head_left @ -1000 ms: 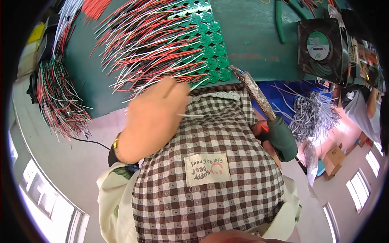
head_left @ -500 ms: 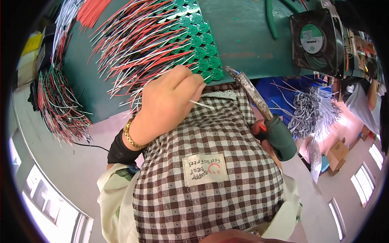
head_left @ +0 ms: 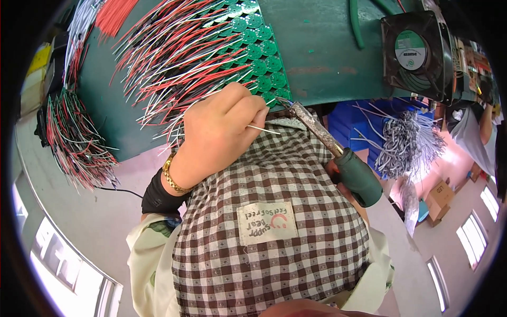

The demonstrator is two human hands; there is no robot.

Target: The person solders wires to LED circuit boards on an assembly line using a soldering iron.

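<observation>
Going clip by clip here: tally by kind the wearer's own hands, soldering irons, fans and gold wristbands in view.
Hands (left hand, right hand, partly hidden): 2
Soldering iron: 1
Fan: 1
Gold wristband: 1
Total: 5

- Green sheet of round circuit boards (head_left: 265,48), flat on the bench (head_left: 332,84).
- Dark-green-handled metal soldering iron (head_left: 328,141), slanted, tip near the sheet's corner.
- Thin white wire (head_left: 265,129), end jutting right.

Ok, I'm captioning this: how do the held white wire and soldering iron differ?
The white wire is thin; the soldering iron is far thicker, with a worn barrel and green handle. The wire is pinched in the left hand, the iron gripped in the right hand. The wire's free end points right; the iron slants up and left. Both are hand-held.
</observation>
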